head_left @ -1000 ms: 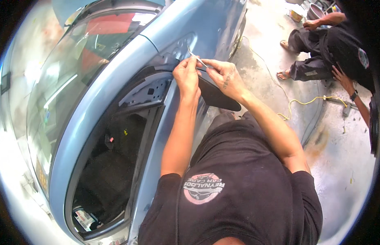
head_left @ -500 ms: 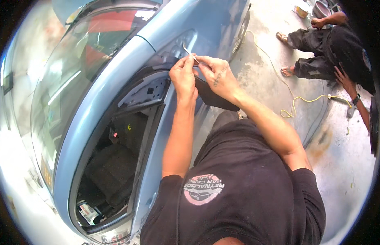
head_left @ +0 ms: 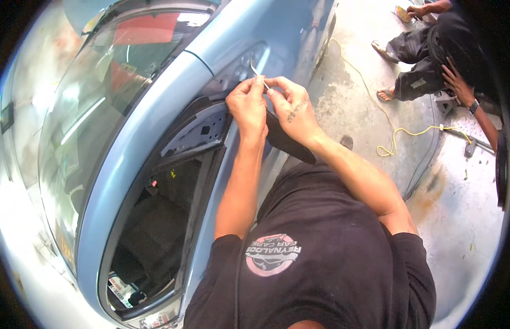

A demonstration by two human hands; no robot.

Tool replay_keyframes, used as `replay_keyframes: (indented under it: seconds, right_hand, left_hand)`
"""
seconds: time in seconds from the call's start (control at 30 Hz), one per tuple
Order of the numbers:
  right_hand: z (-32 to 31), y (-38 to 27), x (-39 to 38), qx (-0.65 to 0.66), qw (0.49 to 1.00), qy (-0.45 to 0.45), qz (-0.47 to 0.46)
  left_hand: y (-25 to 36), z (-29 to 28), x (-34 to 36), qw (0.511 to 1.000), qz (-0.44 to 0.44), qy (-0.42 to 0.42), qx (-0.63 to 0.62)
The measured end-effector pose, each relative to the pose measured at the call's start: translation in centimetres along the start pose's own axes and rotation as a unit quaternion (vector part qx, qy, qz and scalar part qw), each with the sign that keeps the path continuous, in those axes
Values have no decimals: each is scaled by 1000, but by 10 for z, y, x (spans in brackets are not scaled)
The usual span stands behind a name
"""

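Both my hands are raised together beside the blue car's front door, fingertips almost touching. My left hand is closed in a pinch, thumb against fingers. A thin, pale, slightly curved strip sticks out above these fingertips, toward the door's front corner. My right hand pinches the lower end of the same strip. Under my hands hangs a flat dark panel with a rounded lower end; my fingers hide its top and how it is held. Left of my hands is the door's dark window frame corner.
The car's window opening shows a dark seat inside. On the right, a person in dark clothes sits or crouches on the concrete floor. A yellow cord runs across the floor to a tool.
The dark panel under my hands has swung to a steeper hang. My hands stay pinched at nearly the same place. The other person's far hand has moved to a yellowish container.
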State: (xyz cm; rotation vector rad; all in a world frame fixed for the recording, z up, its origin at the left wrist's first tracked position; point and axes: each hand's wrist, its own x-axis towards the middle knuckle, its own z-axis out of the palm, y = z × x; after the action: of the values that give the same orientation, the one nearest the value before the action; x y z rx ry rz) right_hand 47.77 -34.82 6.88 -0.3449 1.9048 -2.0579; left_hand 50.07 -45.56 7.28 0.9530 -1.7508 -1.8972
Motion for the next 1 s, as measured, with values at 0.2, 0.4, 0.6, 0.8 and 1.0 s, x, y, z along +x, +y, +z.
replay_keyframes:
  seconds: [0.2, 0.4, 0.6, 0.8, 1.0]
  right_hand:
    - [0, -5, -1, -13, 1000, -7, 6]
    - [0, 1, 4, -26, 999, 4, -25]
    - [13, 3, 8, 14, 999, 30, 25]
    - [13, 13, 14, 4, 1000, 26, -9]
    - [31, 14, 7, 52, 996, 60, 33]
  left_hand:
    - [4, -11, -11, 998, -2, -51, 29]
    - [8, -7, -12, 999, 7, -45, 27]
    - [13, -5, 1, 995, 30, -34, 89]
    - [12, -11, -17, 996, 28, -21, 77]
    - [13, -44, -70, 993, 23, -23, 117]
